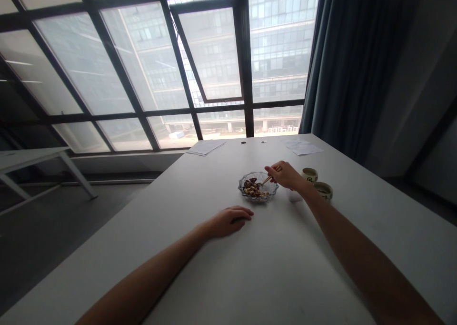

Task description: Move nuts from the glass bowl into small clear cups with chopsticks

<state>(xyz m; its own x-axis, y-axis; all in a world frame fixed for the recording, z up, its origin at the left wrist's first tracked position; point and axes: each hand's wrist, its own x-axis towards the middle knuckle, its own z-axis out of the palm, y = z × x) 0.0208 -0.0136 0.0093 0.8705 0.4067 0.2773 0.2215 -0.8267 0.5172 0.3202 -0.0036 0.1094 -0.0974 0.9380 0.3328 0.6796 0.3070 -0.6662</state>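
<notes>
Right hand (284, 175): arm reaching forward, fingers pinching slim tan chopsticks (267, 180), slanted down into the clear, scallop-rimmed bowl (273, 191). Bowl sits on the smooth white table (167, 215), ahead of the left hand (230, 221); contents are small, rounded brown and tan pieces (252, 188). Left hand lies palm down, fingers loosely extended. Round cream cups (310, 176), dark-marked, stand beside the right wrist.

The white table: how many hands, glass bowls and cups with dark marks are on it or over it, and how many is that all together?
Hands: 2 (left hand, right hand)
Glass bowl: 1
Marked cups: 2 (farther cup, nearer cup)
Total: 5
</notes>
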